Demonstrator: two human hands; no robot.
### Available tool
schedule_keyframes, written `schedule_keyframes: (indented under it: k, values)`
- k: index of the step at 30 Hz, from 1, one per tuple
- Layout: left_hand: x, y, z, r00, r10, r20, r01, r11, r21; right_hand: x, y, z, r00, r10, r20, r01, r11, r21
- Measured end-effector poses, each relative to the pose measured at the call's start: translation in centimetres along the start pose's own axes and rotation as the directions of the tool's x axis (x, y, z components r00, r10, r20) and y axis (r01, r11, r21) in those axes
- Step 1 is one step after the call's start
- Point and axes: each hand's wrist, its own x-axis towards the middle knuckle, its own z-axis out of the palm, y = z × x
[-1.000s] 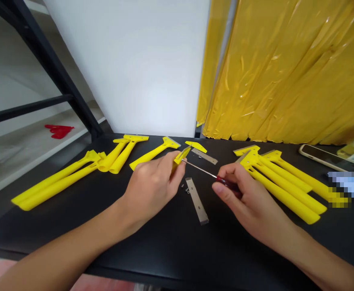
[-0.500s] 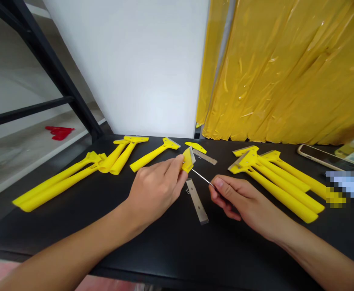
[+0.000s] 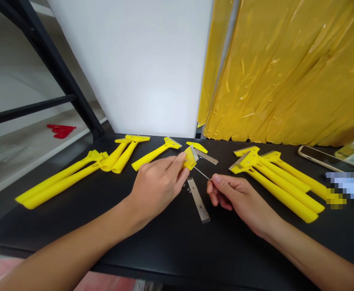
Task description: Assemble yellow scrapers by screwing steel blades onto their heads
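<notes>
My left hand [image 3: 158,184] is closed on the head of a yellow scraper [image 3: 190,158] with a metal blade edge; its handle is hidden by the hand. A thin metal rod [image 3: 202,173] runs from that head to my right hand [image 3: 228,192], whose fingers pinch its other end. Below the scraper head, between my hands, lies a stack of metal blades [image 3: 198,202] with small screws [image 3: 189,190] by its upper end. Just behind the held head lie a loose yellow plate [image 3: 197,146] and a metal strip [image 3: 207,157].
Several yellow scrapers [image 3: 64,178] lie at the left, and one more [image 3: 155,155] lies behind my left hand. Another group [image 3: 282,184] is on the right, near a phone [image 3: 331,159]. A white panel [image 3: 134,68] and yellow wrapping [image 3: 285,72] stand behind the black table [image 3: 152,250].
My right hand has moved slightly left and up, closer to the scraper head, and its lower fingers have shifted. My left hand still holds the scraper. The view has shifted slightly.
</notes>
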Motion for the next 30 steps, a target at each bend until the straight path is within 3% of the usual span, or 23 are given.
schedule_keyframes:
  k: [5, 11, 15, 23, 30]
  values:
    - [0.3, 0.2, 0.1, 0.997, -0.083, 0.006, 0.083, 0.992, -0.094, -0.3, -0.2, 0.0, 0.998, -0.017, -0.064, 0.011, 0.996, -0.086]
    - [1.3, -0.2, -0.2, 0.968, -0.193, 0.163, 0.222, 0.957, -0.185, -0.5, -0.4, -0.1, 1.000, -0.007, -0.010, 0.006, 0.993, -0.119]
    - [1.4, -0.2, -0.2, 0.964, -0.194, 0.180, 0.231, 0.950, -0.209, -0.6, -0.5, 0.5, 0.990, 0.110, 0.086, -0.110, 0.994, -0.007]
    - [1.4, -0.1, 0.0, 0.952, -0.198, 0.233, 0.251, 0.942, -0.223, -0.7, -0.7, -0.1, 0.998, 0.020, -0.056, -0.026, 0.994, -0.108]
    - [1.1, 0.0, 0.3, 0.966, -0.170, 0.195, 0.211, 0.954, -0.213, -0.5, -0.6, 0.1, 0.979, 0.176, 0.099, -0.184, 0.980, 0.077]
